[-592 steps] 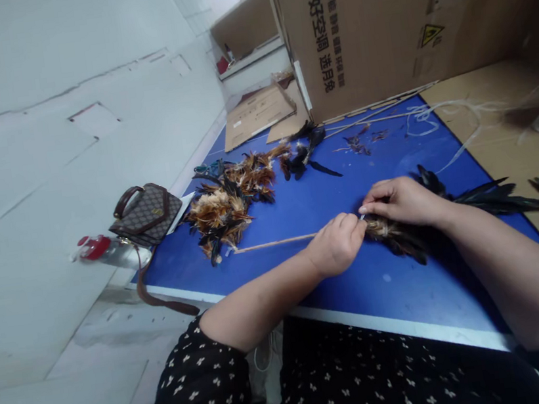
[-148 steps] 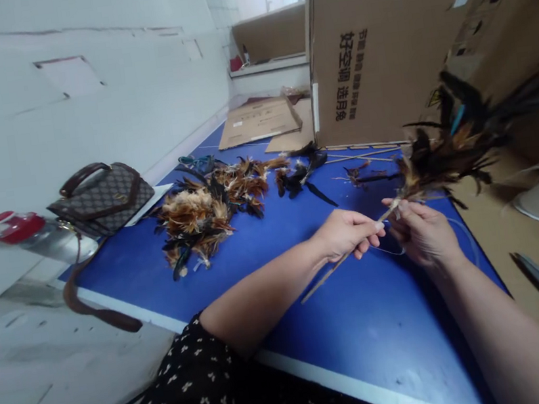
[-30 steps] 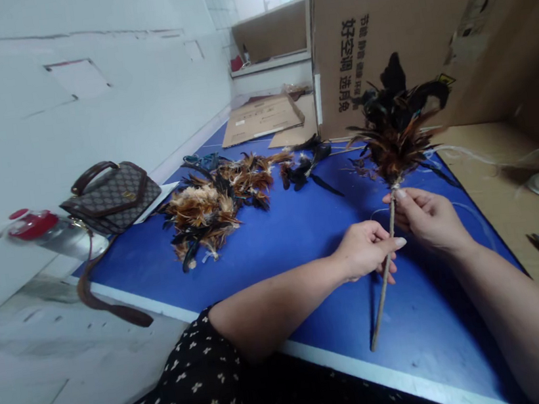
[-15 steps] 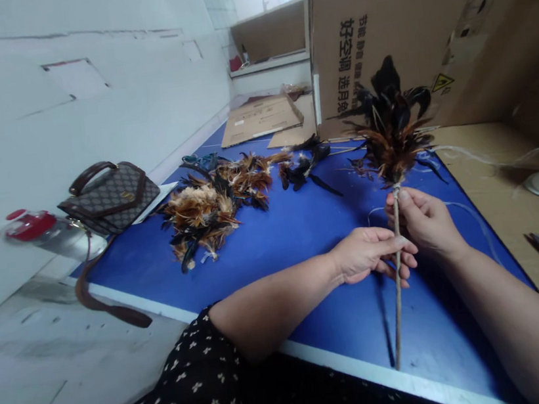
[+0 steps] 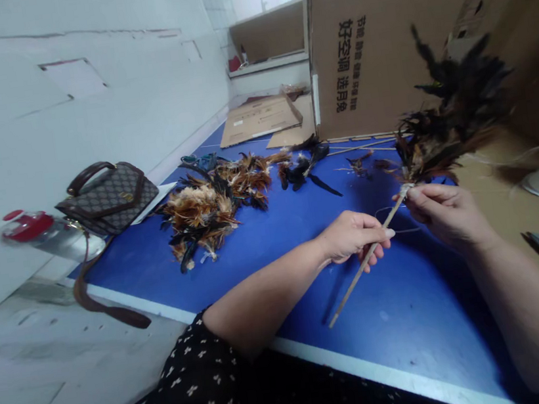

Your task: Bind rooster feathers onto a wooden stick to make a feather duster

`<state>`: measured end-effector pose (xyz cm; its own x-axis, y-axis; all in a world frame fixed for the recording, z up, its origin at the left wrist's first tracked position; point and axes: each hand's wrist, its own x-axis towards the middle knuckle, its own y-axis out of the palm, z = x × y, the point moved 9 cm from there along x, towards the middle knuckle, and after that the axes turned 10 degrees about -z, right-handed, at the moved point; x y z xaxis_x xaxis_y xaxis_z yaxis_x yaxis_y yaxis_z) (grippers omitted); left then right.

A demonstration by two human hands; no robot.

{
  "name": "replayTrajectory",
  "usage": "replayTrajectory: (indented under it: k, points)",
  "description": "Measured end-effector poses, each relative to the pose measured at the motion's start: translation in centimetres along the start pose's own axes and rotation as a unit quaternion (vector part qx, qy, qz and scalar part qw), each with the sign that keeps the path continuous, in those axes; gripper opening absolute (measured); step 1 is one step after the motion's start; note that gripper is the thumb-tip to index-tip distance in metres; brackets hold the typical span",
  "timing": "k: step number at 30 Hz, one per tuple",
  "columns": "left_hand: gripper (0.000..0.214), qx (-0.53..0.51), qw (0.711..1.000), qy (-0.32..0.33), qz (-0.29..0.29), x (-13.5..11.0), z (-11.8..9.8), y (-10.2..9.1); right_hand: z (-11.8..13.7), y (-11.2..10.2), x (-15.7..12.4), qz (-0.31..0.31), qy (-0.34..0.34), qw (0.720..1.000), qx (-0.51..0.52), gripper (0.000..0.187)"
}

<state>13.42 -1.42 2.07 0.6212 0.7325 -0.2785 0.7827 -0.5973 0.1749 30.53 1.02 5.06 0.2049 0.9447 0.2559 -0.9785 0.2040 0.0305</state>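
Left hand (image 5: 356,237) pinches stick (image 5: 352,287); right hand (image 5: 450,212) grips tied base (image 5: 405,189) of feather bundle (image 5: 442,123), tilted over table's (image 5: 389,319) far right corner. Slack string (image 5: 407,231) could unwind if right hand's pinch eases, shedding feathers.

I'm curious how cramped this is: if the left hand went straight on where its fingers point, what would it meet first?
Probably the right hand, ahead of the left hand; a thin strand between them might be brushed first, but its depth is unclear.
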Motion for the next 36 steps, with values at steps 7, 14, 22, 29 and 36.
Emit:
replayTrajectory:
  k: [7,14,22,29,36]
  points:
    - [0.044,0.057,0.994,0.022,-0.090,-0.1,-0.1,-0.2,-0.3,-0.2,-0.1,-0.034,-0.011,0.999,-0.031,0.042]
    - [0.044,0.071,0.988,0.045,-0.128,-0.6,-0.2,0.1,-0.8,0.8,-0.6,-0.061,0.024,0.998,0.014,0.042]
    - [0.041,0.071,0.989,0.023,-0.131,-0.5,0.4,0.0,-0.4,1.0,-0.6,-0.047,0.055,0.996,0.060,0.041]
    - [0.051,0.013,0.993,0.047,-0.108,0.0,1.1,0.0,-0.3,1.3,-0.5,-0.024,0.077,0.994,0.075,0.044]
    - [0.036,-0.132,0.987,-0.045,0.082,-0.3,2.3,3.4,-0.3,0.5,-0.8,-0.037,0.087,0.992,0.079,0.046]
